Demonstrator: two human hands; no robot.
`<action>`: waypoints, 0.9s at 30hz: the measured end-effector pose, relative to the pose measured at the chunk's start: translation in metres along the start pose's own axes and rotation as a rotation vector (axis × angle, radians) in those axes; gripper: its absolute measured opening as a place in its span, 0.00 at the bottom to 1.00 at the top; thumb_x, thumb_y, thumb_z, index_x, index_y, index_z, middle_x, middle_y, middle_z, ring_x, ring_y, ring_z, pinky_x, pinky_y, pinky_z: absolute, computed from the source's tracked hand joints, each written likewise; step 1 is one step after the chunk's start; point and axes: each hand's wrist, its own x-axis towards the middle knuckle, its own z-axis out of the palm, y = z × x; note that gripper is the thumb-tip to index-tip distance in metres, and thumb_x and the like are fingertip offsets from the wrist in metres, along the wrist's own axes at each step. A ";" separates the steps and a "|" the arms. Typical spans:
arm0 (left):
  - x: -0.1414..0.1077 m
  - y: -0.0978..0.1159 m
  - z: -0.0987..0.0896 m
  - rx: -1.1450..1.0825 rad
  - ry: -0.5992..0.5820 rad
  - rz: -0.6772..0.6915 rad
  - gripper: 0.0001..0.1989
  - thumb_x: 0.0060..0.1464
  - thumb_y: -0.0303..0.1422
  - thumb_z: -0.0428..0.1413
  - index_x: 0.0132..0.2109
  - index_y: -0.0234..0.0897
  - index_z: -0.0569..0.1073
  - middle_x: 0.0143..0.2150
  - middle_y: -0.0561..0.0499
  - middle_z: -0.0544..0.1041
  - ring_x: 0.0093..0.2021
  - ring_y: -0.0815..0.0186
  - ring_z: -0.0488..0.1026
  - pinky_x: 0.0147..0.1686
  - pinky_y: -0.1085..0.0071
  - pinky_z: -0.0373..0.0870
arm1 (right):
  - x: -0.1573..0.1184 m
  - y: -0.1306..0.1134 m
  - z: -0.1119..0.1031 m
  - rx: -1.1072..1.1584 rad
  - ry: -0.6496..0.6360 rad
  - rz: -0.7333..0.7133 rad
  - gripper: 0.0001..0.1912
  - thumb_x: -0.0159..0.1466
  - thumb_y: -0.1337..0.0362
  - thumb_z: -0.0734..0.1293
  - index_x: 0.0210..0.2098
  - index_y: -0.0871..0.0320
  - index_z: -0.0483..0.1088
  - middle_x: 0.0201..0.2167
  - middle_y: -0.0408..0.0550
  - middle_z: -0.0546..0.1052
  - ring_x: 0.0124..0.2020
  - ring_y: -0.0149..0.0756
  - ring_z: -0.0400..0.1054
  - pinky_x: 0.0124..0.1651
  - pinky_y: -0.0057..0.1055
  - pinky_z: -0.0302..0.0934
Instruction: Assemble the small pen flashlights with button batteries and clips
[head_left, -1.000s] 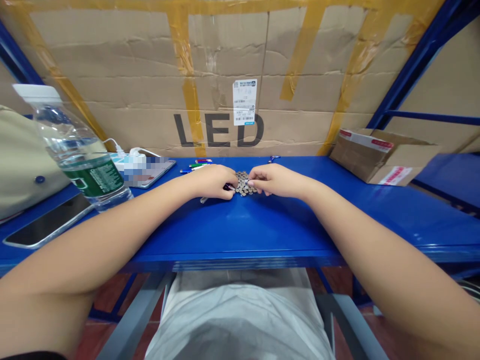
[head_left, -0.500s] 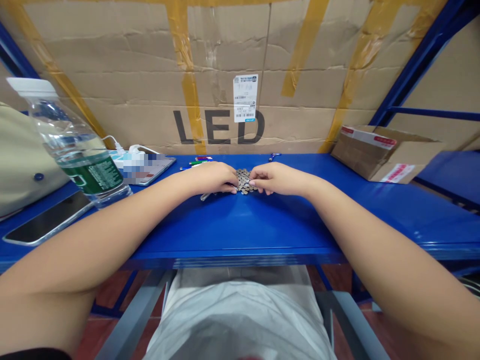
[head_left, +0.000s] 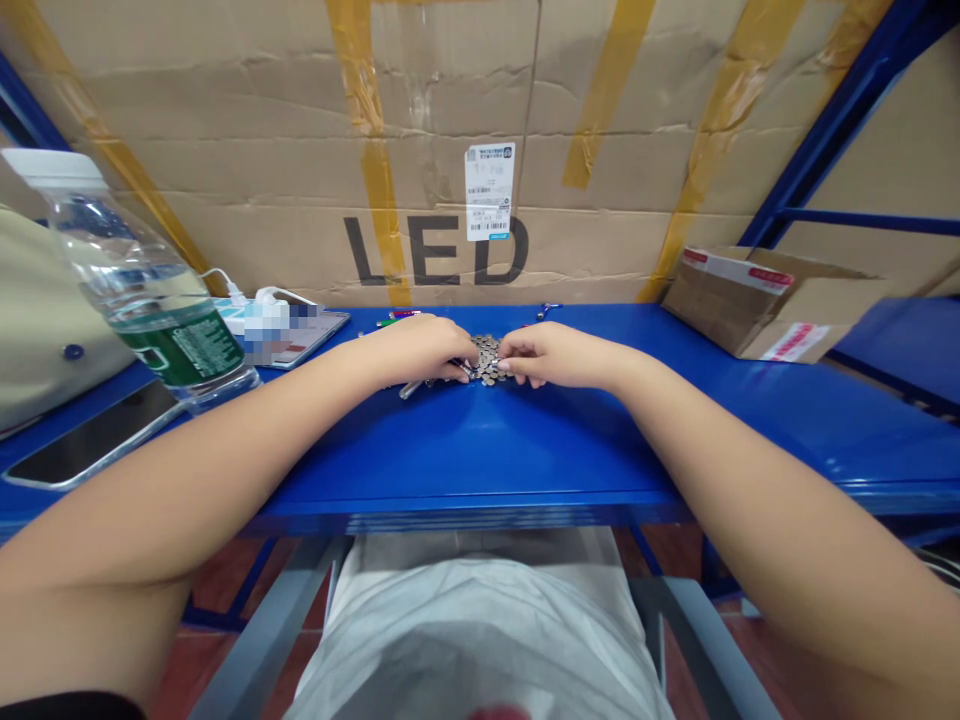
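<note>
A flat pile of small, silvery, coin-like discs lies on the blue table between my hands. My left hand is closed at the pile's left side. Something small, dark and shiny shows at its fingertips, too small to name. My right hand, on the pile's right, pinches a small silvery piece between thumb and forefinger over the discs. A silvery rod sticks out from under my left hand, its other end hidden. Several coloured pens lie behind that hand, partly covered.
At left stand a water bottle, a phone, a tablet-like slab and a white power strip. A small blue and silver object lies at the back. An open carton sits at right; a large cardboard panel rises behind.
My left fingers have shifted slightly, and a dark shiny bit now shows at their tips. My right hand keeps its pinch almost unmoved. The whole view has shifted slightly.
</note>
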 end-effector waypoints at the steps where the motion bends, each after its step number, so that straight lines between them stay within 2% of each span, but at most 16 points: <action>1: 0.000 0.000 -0.001 0.005 -0.022 0.006 0.08 0.56 0.40 0.56 0.38 0.45 0.78 0.33 0.54 0.78 0.37 0.65 0.72 0.35 0.72 0.61 | 0.000 0.000 0.000 0.004 -0.003 0.000 0.06 0.63 0.64 0.63 0.32 0.58 0.69 0.27 0.44 0.74 0.24 0.28 0.66 0.27 0.25 0.60; 4: 0.001 0.002 -0.003 0.036 -0.091 0.038 0.07 0.56 0.38 0.56 0.38 0.44 0.77 0.34 0.53 0.78 0.38 0.65 0.72 0.33 0.72 0.59 | 0.000 0.000 0.000 0.012 -0.009 -0.007 0.06 0.63 0.64 0.63 0.31 0.58 0.69 0.27 0.44 0.74 0.25 0.28 0.67 0.27 0.25 0.61; 10: 0.000 0.002 -0.005 0.055 -0.084 0.045 0.05 0.55 0.36 0.58 0.38 0.44 0.78 0.34 0.53 0.78 0.37 0.64 0.71 0.33 0.71 0.58 | 0.000 0.000 0.000 -0.002 -0.014 -0.007 0.06 0.64 0.64 0.63 0.31 0.58 0.69 0.27 0.44 0.74 0.25 0.28 0.66 0.27 0.25 0.61; 20: 0.000 0.001 -0.006 0.080 -0.111 0.050 0.07 0.55 0.37 0.57 0.40 0.44 0.78 0.36 0.52 0.78 0.38 0.64 0.71 0.37 0.72 0.61 | -0.001 -0.001 -0.001 -0.014 -0.024 0.008 0.07 0.64 0.66 0.62 0.31 0.58 0.69 0.27 0.44 0.74 0.24 0.28 0.65 0.28 0.26 0.59; 27: -0.001 -0.001 -0.009 0.096 -0.118 0.045 0.08 0.56 0.35 0.56 0.42 0.44 0.78 0.37 0.52 0.78 0.38 0.65 0.71 0.35 0.72 0.61 | -0.001 -0.003 -0.002 -0.038 -0.034 0.017 0.08 0.66 0.65 0.60 0.32 0.58 0.68 0.27 0.44 0.74 0.24 0.27 0.66 0.28 0.25 0.59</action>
